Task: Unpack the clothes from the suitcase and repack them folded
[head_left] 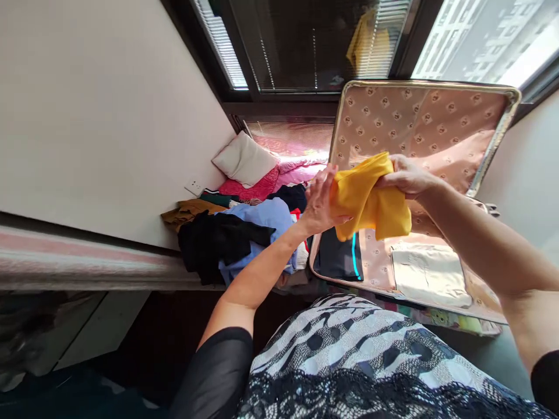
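Note:
A yellow garment (371, 198) hangs bunched between both hands, above the open suitcase (498, 139). My right hand (406, 174) is closed on its upper edge from the right. My left hand (321, 201) lies flat against its left side, fingers stretched upward and thumb under the cloth. Inside the suitcase base lie a dark folded piece with a turquoise stripe (338, 259) and a cream folded piece (428, 273). The patterned pink lid stands upright behind the garment.
A heap of clothes (236, 233), black, blue, brown and pink, lies on the bed left of the suitcase. A white pillow (244, 160) rests by the wall. A dark window with blinds (297, 46) is behind.

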The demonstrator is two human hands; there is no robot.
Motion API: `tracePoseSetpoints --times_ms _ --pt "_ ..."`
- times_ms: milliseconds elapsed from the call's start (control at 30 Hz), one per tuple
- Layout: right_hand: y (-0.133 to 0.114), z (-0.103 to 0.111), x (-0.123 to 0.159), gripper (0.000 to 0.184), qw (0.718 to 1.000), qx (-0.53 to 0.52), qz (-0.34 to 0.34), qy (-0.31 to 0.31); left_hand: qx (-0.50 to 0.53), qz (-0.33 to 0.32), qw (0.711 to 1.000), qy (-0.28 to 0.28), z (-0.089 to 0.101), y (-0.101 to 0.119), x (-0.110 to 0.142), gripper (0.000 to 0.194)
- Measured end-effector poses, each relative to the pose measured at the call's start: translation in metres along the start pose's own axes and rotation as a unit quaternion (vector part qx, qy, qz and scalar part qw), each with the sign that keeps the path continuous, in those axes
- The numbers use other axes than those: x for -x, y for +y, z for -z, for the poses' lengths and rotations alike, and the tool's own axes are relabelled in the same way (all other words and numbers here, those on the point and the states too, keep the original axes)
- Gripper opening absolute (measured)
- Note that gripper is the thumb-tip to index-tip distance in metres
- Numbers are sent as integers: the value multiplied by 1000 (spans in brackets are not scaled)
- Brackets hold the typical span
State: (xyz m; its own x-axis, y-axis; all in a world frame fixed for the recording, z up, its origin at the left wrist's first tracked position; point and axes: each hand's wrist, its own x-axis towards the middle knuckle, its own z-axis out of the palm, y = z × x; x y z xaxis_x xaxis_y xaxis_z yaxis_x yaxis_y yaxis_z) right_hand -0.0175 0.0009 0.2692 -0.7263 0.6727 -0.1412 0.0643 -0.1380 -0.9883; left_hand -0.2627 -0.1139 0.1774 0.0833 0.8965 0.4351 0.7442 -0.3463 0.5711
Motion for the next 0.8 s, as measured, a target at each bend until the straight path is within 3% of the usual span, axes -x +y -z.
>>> tracePoseSetpoints --times_ms 67,167,233,267,333,400,467,533,633,700,800 --pt "26 5 28 46 999 -13 -33 22 123 27 987 -100 -43 12 -8 87" --pt "63 28 65 46 995 -32 -50 79 266 112 907 -305 -100 12 8 33" --pt "85 52 89 47 991 -28 -61 113 295 154 859 -389 -131 10 23 18" --pt "96 64 100 47 990 -19 -68 124 287 160 851 -410 -143 10 27 15" --pt "120 86 124 45 988 9 -78 131 228 141 867 -420 -162 13 28 14" --pt "147 103 149 45 989 42 -68 125 114 89 901 -410 -173 18 19 22" --pt "177 114 171 45 989 74 -43 121 -21 29 916 -400 -179 25 3 28" --pt "205 123 191 44 986 98 -20 135 -126 -20 904 -407 -185 34 -15 31" --pt "235 146 211 44 975 109 12 192 -187 -66 875 -441 -201 54 -49 29" --pt "245 170 216 43 965 118 29 233 -204 -77 869 -444 -220 69 -75 28" --pt "247 213 214 42 942 131 46 304 -230 -72 882 -406 -251 88 -115 29"
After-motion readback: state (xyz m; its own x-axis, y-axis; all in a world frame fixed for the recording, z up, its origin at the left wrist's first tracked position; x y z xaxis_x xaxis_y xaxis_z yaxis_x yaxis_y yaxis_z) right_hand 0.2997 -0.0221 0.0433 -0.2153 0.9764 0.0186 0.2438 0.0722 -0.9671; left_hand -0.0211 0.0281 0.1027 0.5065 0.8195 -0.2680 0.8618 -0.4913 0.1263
